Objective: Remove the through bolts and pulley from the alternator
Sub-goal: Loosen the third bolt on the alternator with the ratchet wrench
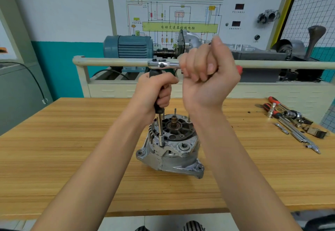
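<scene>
Standing on the wooden worktop (72, 158) near the middle of its width, a little nearer the far edge than the near one, the alternator (170, 149) rests with its open rear face turned up, its bare shaft end and several thin studs rising from the top. A socket (161, 141) on a long chrome shaft sits down into the housing rim on the alternator's left side. The left hand (155, 93) grips the black handle (157, 103) of that upright driver, fingers wrapped fully round it. Above the handle's top a chrome ratchet (163, 64) lies level, and the right hand (208, 73) is closed in a fist round the ratchet's handle, a bit of red grip showing past the palm. Toward the worktop's far right corner lie loose tools (290, 122): red-handled drivers, extension bars and sockets. Beyond the far edge stands a training rig with a blue motor (128, 46) and a wiring-diagram board (179, 18).
</scene>
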Available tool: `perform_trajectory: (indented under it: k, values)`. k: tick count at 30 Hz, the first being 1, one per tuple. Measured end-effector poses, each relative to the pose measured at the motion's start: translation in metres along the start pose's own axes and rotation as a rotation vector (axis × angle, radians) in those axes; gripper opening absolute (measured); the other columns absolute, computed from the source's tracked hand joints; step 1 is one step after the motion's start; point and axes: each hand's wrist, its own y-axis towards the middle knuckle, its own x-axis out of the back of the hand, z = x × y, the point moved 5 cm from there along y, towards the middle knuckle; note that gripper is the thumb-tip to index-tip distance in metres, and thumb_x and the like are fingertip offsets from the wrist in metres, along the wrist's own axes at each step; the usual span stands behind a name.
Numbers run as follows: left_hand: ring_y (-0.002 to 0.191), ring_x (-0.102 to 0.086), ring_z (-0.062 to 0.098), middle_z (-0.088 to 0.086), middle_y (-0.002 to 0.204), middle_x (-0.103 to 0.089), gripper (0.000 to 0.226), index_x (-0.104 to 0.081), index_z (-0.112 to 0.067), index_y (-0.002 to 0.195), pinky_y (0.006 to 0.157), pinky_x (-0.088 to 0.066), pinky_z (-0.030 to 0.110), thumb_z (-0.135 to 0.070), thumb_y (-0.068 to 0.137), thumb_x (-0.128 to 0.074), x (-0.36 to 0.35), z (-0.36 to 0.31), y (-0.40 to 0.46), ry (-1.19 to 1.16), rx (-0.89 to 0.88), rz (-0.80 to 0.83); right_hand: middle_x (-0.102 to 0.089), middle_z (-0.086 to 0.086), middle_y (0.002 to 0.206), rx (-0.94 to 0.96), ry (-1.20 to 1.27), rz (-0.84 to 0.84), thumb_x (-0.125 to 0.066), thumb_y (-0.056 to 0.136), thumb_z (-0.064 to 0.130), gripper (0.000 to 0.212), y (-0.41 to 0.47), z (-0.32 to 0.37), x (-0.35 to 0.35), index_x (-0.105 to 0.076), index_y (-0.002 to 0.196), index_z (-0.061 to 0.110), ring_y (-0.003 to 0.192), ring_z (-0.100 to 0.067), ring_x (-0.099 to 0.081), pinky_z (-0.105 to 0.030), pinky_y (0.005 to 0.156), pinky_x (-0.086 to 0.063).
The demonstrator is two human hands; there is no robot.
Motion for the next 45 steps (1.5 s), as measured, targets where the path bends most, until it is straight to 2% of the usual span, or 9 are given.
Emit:
perform_trajectory:
  k: [5,8,12,16,21,26,33,39,45]
  values:
    - [0.028,-0.021,0.006,-0.006,0.035,-0.029,0.038,-0.039,-0.019,0.045,0.035,-0.018,0.016,-0.01,0.079,-0.053,-0.005,-0.002,-0.004,-0.062,0.071,0.343,-0.025,0.004,0.031,-0.36,0.423,-0.165,-0.041,0.084,0.014,0.05,0.02,-0.017,0.029,-0.034,0.034,0.016,0.03,-0.009,-0.016,-0.021,0.04,-0.02]
    - [0.027,-0.017,0.005,-0.007,0.034,-0.025,0.048,-0.034,-0.02,0.043,0.034,-0.017,0.012,-0.005,0.085,-0.052,-0.01,0.001,-0.003,0.005,0.076,0.305,-0.024,0.003,0.031,-0.408,0.567,-0.264,-0.041,0.085,0.015,0.051,0.023,-0.023,0.041,-0.033,0.035,0.015,0.032,-0.01,-0.013,-0.019,0.039,-0.018]
    - [0.029,-0.014,0.008,-0.006,0.037,-0.023,0.052,-0.031,-0.021,0.044,0.036,-0.016,0.012,-0.003,0.089,-0.049,-0.008,0.003,0.001,0.065,0.048,0.093,-0.024,0.005,0.033,-0.303,0.428,-0.273,-0.039,0.088,0.012,0.052,0.017,-0.012,0.038,-0.034,0.036,0.017,0.029,-0.01,-0.022,-0.022,0.037,-0.022]
    - [0.033,-0.014,0.011,-0.007,0.039,-0.023,0.045,-0.029,-0.019,0.053,0.037,-0.015,0.014,-0.001,0.086,-0.053,-0.007,0.004,0.002,0.107,0.007,-0.124,-0.028,0.004,0.037,-0.004,-0.008,-0.078,-0.036,0.093,0.005,0.053,-0.003,0.004,0.012,-0.037,0.041,0.017,0.036,-0.011,-0.024,-0.028,0.044,-0.022]
    - [0.034,-0.016,0.01,-0.008,0.038,-0.026,0.041,-0.032,-0.019,0.053,0.037,-0.016,0.014,0.003,0.082,-0.052,-0.009,0.004,-0.002,0.123,-0.054,-0.189,-0.022,-0.005,0.039,0.244,-0.26,-0.005,-0.039,0.084,-0.003,0.044,-0.026,0.009,-0.013,-0.028,0.046,0.017,0.038,-0.011,-0.023,-0.029,0.045,-0.018]
    - [0.034,-0.022,0.012,-0.004,0.04,-0.029,0.042,-0.038,-0.017,0.05,0.038,-0.021,0.019,0.001,0.082,-0.059,-0.005,-0.002,-0.002,0.114,-0.023,0.057,-0.028,0.005,0.034,-0.013,0.027,-0.014,-0.039,0.088,0.005,0.052,0.0,0.008,0.008,-0.036,0.038,0.016,0.033,-0.009,-0.022,-0.025,0.043,-0.021]
    - [0.027,-0.02,0.004,-0.008,0.034,-0.027,0.042,-0.039,-0.019,0.043,0.034,-0.014,0.015,-0.008,0.082,-0.05,-0.013,-0.003,-0.002,-0.104,0.073,0.364,-0.023,0.004,0.031,-0.414,0.55,-0.259,-0.041,0.085,0.014,0.05,0.023,-0.022,0.039,-0.032,0.036,0.015,0.031,-0.009,-0.014,-0.02,0.039,-0.018]
    - [0.031,-0.015,0.007,-0.007,0.037,-0.023,0.05,-0.032,-0.02,0.046,0.037,-0.014,0.014,-0.001,0.09,-0.048,-0.008,-0.002,0.002,0.016,0.0,0.074,-0.026,0.005,0.033,-0.243,0.323,-0.182,-0.041,0.085,0.012,0.05,0.013,-0.007,0.031,-0.035,0.036,0.018,0.031,-0.009,-0.023,-0.022,0.038,-0.024]
    - [0.032,-0.019,0.009,-0.008,0.037,-0.027,0.043,-0.03,-0.018,0.054,0.038,-0.017,0.016,0.002,0.084,-0.054,-0.006,0.0,0.003,0.086,-0.088,-0.233,-0.03,0.002,0.038,0.167,-0.168,0.014,-0.038,0.087,0.0,0.038,-0.011,0.006,-0.006,-0.041,0.055,0.02,0.037,-0.012,-0.026,-0.03,0.046,-0.022]
